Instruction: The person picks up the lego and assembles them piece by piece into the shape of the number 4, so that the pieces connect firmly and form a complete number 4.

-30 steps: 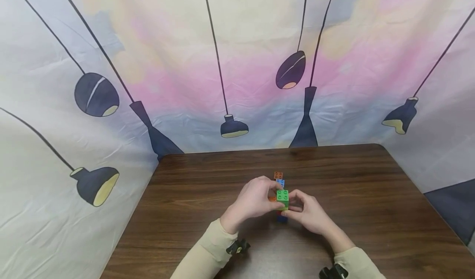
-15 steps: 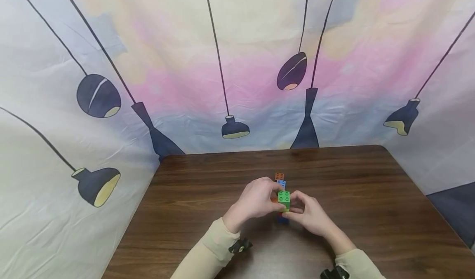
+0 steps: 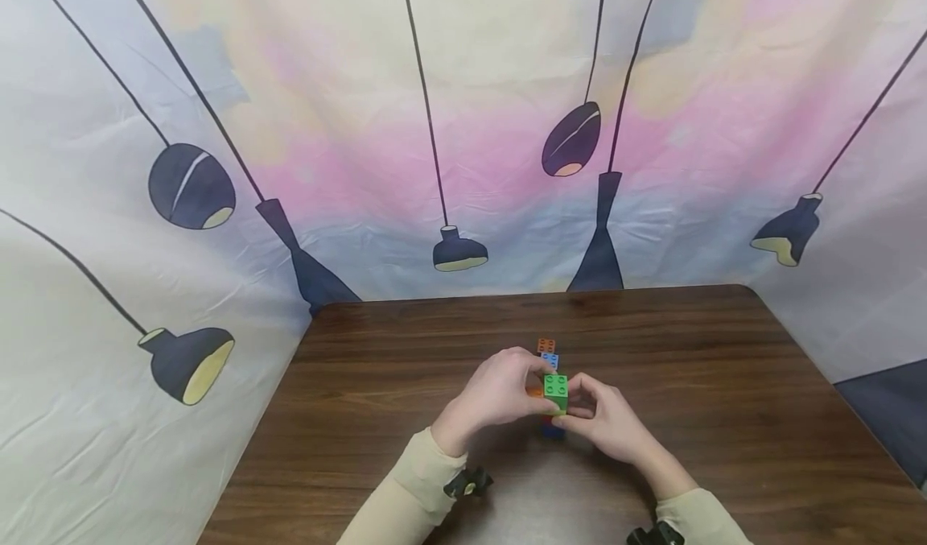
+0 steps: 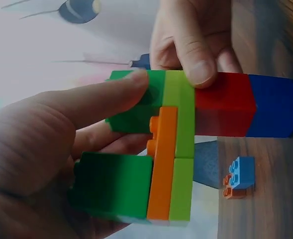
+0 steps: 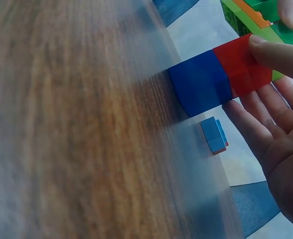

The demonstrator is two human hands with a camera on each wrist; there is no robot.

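Observation:
Both hands hold one joined stack of toy building bricks over the table. My left hand [image 3: 496, 392] grips its green top, the thumb along one green brick [image 4: 117, 112]; a second green brick [image 4: 116, 184] sits beside it on an orange plate brick [image 4: 162, 169]. Light green flat bricks [image 4: 184, 129] lie beneath these. My right hand [image 3: 611, 423] pinches the red brick [image 5: 245, 67] below them, its thumb at the red and light green seam in the left wrist view. A blue brick [image 5: 201, 82] forms the bottom end. The left fingertips are partly hidden behind the green bricks.
Farther back on the brown wooden table [image 3: 405, 336] stand a light blue brick [image 4: 243, 172] and an orange brick [image 4: 235, 193] close together. A cloth backdrop [image 3: 326, 126] printed with lamps hangs behind the table's far edge.

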